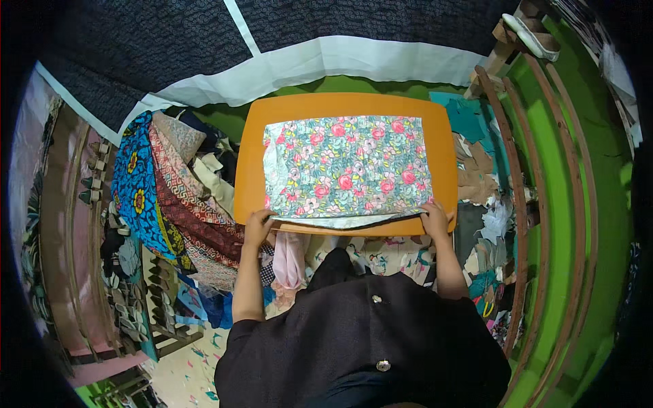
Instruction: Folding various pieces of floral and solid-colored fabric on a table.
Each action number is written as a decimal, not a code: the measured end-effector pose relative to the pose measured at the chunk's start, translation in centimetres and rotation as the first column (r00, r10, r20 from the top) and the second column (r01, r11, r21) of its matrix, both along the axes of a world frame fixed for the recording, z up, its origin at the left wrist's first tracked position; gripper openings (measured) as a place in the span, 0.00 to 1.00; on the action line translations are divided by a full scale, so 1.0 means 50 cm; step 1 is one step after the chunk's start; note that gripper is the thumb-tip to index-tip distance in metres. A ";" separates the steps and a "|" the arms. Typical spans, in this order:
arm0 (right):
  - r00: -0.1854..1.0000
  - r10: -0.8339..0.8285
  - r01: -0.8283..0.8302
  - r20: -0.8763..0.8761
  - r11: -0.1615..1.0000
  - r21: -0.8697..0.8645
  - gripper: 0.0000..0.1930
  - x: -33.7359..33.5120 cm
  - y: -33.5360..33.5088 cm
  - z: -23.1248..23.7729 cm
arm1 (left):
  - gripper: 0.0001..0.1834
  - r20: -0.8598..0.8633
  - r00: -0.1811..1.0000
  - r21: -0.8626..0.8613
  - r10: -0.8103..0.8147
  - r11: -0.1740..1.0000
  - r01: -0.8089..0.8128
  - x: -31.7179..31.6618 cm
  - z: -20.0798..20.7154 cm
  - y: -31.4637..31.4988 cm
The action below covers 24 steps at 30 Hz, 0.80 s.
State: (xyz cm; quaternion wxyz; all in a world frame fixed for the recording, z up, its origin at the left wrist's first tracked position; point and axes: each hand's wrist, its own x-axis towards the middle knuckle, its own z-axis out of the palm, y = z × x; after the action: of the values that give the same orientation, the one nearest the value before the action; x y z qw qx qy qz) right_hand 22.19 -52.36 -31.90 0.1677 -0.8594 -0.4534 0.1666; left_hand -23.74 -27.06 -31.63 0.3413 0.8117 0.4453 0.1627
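A floral cloth (347, 163), with pink roses on a grey-green ground, lies spread over an orange table (326, 104) in front of me. My left hand (259, 228) pinches its near left corner, fingers closed at the table's front edge. At the near right corner my right hand (435, 221) grips the cloth the same way. Between the hands the near edge sags slightly and shows a pale underside, with a dark gap beneath it. A paler strip runs along the cloth's left side.
Patterned fabrics (160, 197) in blue, red and cream are heaped left of the table. Brown and white scraps (486, 197) lie to its right, beside a wooden rack (524, 136). A pink cloth (290, 262) hangs below the front edge. A dark curtain with a white border (340, 58) hangs behind.
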 end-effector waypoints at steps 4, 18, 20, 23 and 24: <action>0.952 0.016 0.051 -0.305 0.976 0.210 0.08 0.107 -0.001 0.049 | 0.08 0.056 0.994 -0.272 0.095 0.959 -0.076 0.037 0.115 0.017; 0.813 -0.111 0.411 -0.572 0.804 0.429 0.13 0.120 0.154 0.174 | 0.09 0.276 0.902 -0.216 0.333 0.935 -0.280 0.104 0.178 0.124; 0.821 -0.158 0.467 -0.549 0.739 0.485 0.14 0.126 0.186 0.128 | 0.09 0.315 0.862 -0.257 0.397 0.910 -0.325 0.118 0.126 0.160; 0.841 -0.248 0.491 -0.481 0.723 0.486 0.16 0.125 0.230 0.091 | 0.09 0.305 0.865 -0.306 0.398 0.901 -0.307 0.146 0.097 0.202; 0.853 -0.284 0.491 -0.438 0.721 0.489 0.16 0.125 0.245 0.081 | 0.09 0.305 0.868 -0.345 0.393 0.895 -0.283 0.155 0.091 0.218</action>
State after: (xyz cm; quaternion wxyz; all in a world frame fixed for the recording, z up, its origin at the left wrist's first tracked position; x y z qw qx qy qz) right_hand 28.42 -40.11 -27.85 0.5288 -0.8006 -0.2541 0.1219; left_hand -15.98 -16.15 -27.06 0.4991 0.6162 0.5290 0.3023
